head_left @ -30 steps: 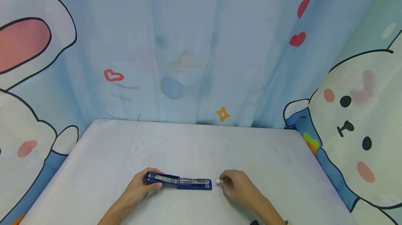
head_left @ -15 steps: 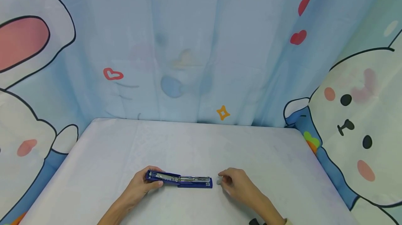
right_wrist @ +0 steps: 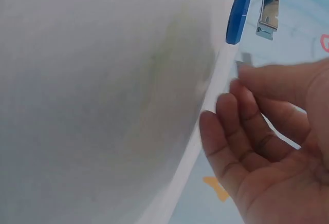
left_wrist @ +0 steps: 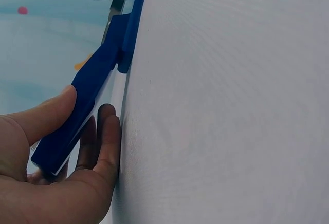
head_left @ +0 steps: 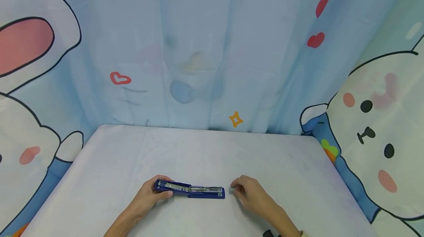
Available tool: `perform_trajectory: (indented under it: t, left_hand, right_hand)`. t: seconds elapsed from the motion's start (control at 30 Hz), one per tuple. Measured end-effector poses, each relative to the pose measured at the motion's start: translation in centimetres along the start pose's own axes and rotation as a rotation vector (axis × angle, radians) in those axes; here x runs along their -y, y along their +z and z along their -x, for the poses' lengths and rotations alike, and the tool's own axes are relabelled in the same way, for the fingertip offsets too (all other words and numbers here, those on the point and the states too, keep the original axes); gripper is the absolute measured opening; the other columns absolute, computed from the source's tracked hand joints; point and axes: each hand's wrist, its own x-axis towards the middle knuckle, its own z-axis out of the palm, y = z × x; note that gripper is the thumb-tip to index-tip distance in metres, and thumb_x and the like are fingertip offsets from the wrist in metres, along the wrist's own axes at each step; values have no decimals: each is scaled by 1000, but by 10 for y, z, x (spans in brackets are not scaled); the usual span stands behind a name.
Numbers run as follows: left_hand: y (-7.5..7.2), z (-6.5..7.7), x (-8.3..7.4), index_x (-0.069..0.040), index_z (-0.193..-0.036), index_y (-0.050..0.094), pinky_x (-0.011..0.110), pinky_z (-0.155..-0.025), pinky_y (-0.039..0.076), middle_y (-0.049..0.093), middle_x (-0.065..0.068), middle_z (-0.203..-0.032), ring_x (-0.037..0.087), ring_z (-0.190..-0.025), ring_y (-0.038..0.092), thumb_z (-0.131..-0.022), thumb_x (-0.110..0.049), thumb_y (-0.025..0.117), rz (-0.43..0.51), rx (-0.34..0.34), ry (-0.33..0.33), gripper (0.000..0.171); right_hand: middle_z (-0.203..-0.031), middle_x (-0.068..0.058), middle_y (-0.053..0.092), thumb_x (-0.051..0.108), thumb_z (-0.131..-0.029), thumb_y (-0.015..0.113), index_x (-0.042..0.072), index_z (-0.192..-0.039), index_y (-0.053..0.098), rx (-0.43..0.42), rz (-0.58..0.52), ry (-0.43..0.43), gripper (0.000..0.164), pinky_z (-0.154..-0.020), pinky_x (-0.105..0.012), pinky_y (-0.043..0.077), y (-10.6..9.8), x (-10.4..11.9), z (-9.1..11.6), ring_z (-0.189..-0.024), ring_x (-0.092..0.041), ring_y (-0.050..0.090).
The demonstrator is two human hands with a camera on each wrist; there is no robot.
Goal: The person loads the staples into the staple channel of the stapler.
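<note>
A dark blue stapler (head_left: 206, 194) lies unfolded across the front middle of the table, its metal magazine facing up. My left hand (head_left: 147, 194) grips the swung-back cover at its left end, thumb in front and fingers behind. In the left wrist view the stapler's cover (left_wrist: 85, 88) slopes up off the table, while its base rests flat. Just off the stapler's right end, my right hand (head_left: 250, 192) pinches a short silvery strip of staples (head_left: 232, 190) between thumb and forefinger. The right wrist view shows this strip (right_wrist: 246, 58) mostly covered by the fingertips, below the magazine's end.
A white cloth covers the table (head_left: 205, 152). Behind it hangs a light blue curtain (head_left: 198, 45) with cartoon prints, which also runs down both sides. A small black object (head_left: 268, 233) shows at the bottom edge beside the right forearm.
The strip of staples has turned slightly in my right fingers and looks greyer and smaller than before. My left hand and the stapler hold almost still.
</note>
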Motion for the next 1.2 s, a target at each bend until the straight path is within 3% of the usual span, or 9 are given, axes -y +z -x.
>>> perform_trajectory:
  t: [0.2, 0.6, 0.8, 1.0, 1.2]
  left_hand:
    - [0, 0, 1, 3, -137, 58, 21, -86, 51, 64, 23, -139, 16, -109, 61, -93, -9, 81, 2, -4, -7, 51]
    - [2, 2, -2, 3, -137, 58, 20, -87, 51, 63, 23, -140, 17, -111, 61, -93, -9, 81, -2, -16, -7, 51]
    - [3, 2, -2, 4, -136, 57, 18, -88, 50, 63, 23, -139, 17, -112, 60, -93, -9, 81, 12, -28, 8, 51]
    - [4, 2, -2, 3, -135, 58, 17, -89, 50, 64, 22, -138, 17, -112, 60, -93, -11, 81, 8, -36, 6, 51]
    - [4, 1, -1, 3, -136, 58, 17, -90, 51, 64, 21, -138, 17, -113, 60, -93, -11, 81, 18, -32, 11, 50]
  right_hand:
    - [-95, 6, 70, -5, -91, 76, 11, -105, 74, -79, -50, -17, 22, -78, -20, 58, 2, 5, -2, -84, 1, 59]
    - [-97, 3, 73, 2, -94, 76, 7, -107, 70, -60, -195, -2, 15, -81, -22, 60, 4, 6, -3, -88, -3, 65]
    - [-100, 0, 71, 1, -93, 77, 8, -108, 68, -81, -209, -69, 18, -80, -23, 60, 7, 6, -2, -90, -5, 66]
    - [-105, 2, 72, -2, -92, 77, 11, -108, 68, -80, -206, -59, 22, -84, -25, 61, 9, 8, -3, -96, -8, 69]
    - [-102, 4, 73, -1, -91, 78, 13, -107, 69, -61, -231, -65, 22, -83, -25, 61, 11, 11, -3, -92, -5, 68]
